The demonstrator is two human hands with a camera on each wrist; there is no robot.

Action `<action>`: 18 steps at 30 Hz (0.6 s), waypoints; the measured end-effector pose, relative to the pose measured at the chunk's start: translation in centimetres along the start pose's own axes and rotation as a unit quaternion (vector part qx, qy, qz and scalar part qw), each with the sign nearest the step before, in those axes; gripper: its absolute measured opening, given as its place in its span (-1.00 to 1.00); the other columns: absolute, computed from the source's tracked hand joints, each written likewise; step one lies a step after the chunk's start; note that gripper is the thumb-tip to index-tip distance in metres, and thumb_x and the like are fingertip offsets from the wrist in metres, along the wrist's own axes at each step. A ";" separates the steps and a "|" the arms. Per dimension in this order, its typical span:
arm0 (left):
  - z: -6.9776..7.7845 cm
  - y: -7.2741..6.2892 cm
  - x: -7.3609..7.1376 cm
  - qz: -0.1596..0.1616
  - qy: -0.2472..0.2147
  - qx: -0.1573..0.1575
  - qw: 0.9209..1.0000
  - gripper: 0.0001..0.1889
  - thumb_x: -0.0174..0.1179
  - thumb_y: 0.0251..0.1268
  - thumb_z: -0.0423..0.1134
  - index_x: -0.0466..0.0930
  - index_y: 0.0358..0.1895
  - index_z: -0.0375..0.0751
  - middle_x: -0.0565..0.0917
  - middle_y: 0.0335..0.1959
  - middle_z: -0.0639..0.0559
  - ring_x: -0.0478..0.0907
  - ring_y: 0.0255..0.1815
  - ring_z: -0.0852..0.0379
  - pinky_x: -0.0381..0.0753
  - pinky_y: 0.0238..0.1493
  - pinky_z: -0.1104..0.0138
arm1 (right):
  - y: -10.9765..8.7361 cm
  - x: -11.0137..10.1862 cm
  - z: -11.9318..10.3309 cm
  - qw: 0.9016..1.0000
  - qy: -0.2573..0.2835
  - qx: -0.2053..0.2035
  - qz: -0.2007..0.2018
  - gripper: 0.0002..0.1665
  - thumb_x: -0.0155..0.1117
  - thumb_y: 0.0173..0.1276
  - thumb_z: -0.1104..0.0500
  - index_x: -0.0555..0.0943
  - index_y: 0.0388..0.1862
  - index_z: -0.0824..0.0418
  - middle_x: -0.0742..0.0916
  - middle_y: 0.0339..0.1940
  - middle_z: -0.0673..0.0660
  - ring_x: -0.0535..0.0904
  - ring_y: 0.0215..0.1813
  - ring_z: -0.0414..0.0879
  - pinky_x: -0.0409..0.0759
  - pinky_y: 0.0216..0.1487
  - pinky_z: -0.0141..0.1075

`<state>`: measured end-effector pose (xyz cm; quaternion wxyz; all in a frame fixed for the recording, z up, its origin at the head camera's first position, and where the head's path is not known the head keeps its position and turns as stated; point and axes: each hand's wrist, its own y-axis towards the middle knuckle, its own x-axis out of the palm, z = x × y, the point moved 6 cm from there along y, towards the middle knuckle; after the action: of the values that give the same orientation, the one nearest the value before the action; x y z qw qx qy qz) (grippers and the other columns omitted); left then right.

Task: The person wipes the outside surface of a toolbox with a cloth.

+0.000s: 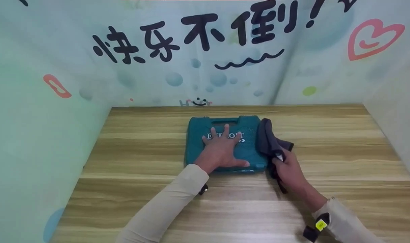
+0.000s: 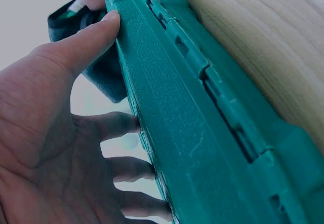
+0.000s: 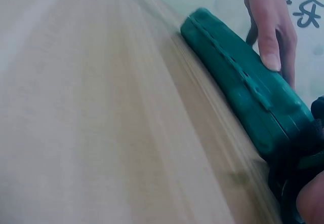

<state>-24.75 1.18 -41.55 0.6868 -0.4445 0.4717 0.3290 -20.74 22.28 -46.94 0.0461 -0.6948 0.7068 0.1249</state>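
A closed teal plastic case with a carry handle and white lettering lies flat on the wooden table. My left hand rests on its lid with the fingers spread straight; in the left wrist view, the thumb and fingertips touch the edge of the case. At the case's right side my right hand grips a folded dark grey cloth, which lies against that side. The right wrist view has the case's hinged side and only a bit of the right hand beside the dark cloth.
The wood-grain table runs out on both sides of the case. Behind it hangs a pale printed backdrop with large black characters. Dark straps are on both wrists; the right one carries a yellow tag.
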 end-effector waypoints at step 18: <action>0.2 0.1 0.2 -0.008 -0.001 0.002 1.000 0.11 0.16 0.10 0.57 -0.04 0.67 0.22 -0.17 0.66 -0.18 -0.17 0.54 -0.53 0.05 0.30 -0.44 | 0.0 0.1 -0.4 0.999 0.023 0.034 0.000 -0.85 0.00 0.30 0.56 0.50 -0.23 0.48 0.47 -0.28 0.22 0.40 -0.25 0.01 0.37 -0.21 -0.32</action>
<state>-24.68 1.40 -41.71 0.6908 -0.4461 0.4685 0.3229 -20.69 22.07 -46.57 0.0534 -0.6956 0.7114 0.0854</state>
